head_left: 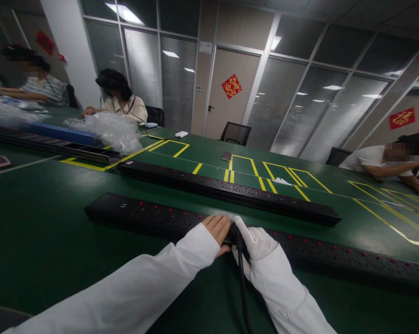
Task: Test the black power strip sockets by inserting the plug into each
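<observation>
Bracing near power strip [230,236] with flat, spread left hand [218,232]; pinching black plug [236,237] in gloved right hand [254,243], steadying against its sockets.

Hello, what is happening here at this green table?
A person in white sleeves works on the near power strip on the green table. The bare left hand rests on the strip. The gloved right hand grips a black plug with its cable at the strip. A second strip lies behind. Other people sit further along.
</observation>
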A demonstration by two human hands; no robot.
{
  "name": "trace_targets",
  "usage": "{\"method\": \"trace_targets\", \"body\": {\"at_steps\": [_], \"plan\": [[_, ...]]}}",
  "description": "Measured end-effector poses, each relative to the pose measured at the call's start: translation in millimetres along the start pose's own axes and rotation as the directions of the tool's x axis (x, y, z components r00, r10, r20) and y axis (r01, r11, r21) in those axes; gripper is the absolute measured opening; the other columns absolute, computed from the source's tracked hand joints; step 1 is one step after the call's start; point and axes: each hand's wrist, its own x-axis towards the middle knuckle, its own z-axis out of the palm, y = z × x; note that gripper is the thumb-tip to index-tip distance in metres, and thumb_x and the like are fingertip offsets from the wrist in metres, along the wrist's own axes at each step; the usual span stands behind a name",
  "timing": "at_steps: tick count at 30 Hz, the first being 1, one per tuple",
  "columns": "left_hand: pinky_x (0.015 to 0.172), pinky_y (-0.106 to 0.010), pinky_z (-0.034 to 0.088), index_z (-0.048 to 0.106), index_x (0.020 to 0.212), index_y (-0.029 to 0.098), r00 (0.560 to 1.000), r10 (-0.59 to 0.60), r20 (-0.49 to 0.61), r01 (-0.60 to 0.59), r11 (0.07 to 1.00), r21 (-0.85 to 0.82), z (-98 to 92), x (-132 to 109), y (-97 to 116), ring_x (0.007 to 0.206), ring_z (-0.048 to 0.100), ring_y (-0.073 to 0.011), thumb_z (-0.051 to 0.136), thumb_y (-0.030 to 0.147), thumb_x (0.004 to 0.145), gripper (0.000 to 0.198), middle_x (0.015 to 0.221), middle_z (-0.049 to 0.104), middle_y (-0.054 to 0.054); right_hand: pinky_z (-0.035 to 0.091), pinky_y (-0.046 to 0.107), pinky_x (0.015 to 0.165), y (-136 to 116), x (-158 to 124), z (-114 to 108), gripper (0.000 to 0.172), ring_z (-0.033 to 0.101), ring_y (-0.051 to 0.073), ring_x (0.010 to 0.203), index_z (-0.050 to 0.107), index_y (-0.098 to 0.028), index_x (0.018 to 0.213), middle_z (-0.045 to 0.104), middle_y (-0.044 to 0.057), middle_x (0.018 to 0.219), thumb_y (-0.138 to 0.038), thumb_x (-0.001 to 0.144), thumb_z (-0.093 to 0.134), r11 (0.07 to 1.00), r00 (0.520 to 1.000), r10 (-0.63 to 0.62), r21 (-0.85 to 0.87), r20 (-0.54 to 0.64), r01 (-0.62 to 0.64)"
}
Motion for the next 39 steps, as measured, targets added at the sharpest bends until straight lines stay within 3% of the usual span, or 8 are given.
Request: {"method": "trace_targets", "body": {"at_steps": [19,23,27,33,39], "plan": [[0.097,-0.04,0.032,0.041,0.129,0.008,0.996,-0.018,0.086,0.021,0.999,-0.033,-4.2,1,3,0.12,0.045,-0.0283,0.043,0.044,0.086,0.056,0.132,0.048,-0.016,0.047,0.035,0.062,1,2,5,0.069,0.051,0.022,0.075,0.02,-0.012,0.142,0.056,0.011,0.089,-0.028,0.081,0.049,1.0,1.0,-0.008,-0.004,-0.029,0.008],[0.099,-0.041,0.03,0.039,0.131,0.008,0.997,-0.007,0.081,0.009,1.0,-0.016,-2.2,-1,1,0.123,0.041,-0.0287,0.041,0.043,0.086,0.057,0.135,0.045,-0.016,0.046,0.035,0.059,1,4,7,0.066,0.05,0.022,0.072,0.024,-0.013,0.141,0.055,0.01,0.084,-0.034,0.083,0.049,0.998,1.0,0.025,-0.064,-0.012,-0.026],[0.098,-0.041,0.031,0.038,0.132,0.008,0.996,0.011,0.083,-0.011,1.0,0.002,-2.9,-2,0,0.124,0.04,-0.0284,0.04,0.041,0.085,0.057,0.136,0.044,-0.015,0.046,0.034,0.062,2,5,3,0.062,0.051,0.021,0.075,0.027,-0.015,0.14,0.057,0.01,0.09,-0.033,0.083,0.047,1.0,0.999,0.008,-0.009,-0.036,-0.008],[0.101,-0.042,0.028,0.043,0.129,0.011,0.997,-0.064,0.047,0.065,0.998,-0.021,-4.1,-3,6,0.125,0.038,-0.0269,0.041,0.036,0.082,0.053,0.137,0.043,-0.011,0.046,0.032,0.064,7,8,-3,0.055,0.052,0.021,0.077,0.036,-0.017,0.135,0.057,0.01,0.09,-0.036,0.084,0.047,0.999,1.0,0.012,0.044,0.002,-0.012],[0.1,-0.042,0.029,0.046,0.127,0.011,0.997,-0.083,0.006,0.083,0.996,-0.03,0.7,-3,6,0.124,0.039,-0.0281,0.042,0.04,0.081,0.054,0.135,0.045,-0.013,0.042,0.028,0.057,11,17,0,0.046,0.054,0.019,0.072,0.049,-0.017,0.124,0.061,0.01,0.092,-0.038,0.084,0.048,0.992,0.999,-0.043,-0.122,0.02,0.045]]}}
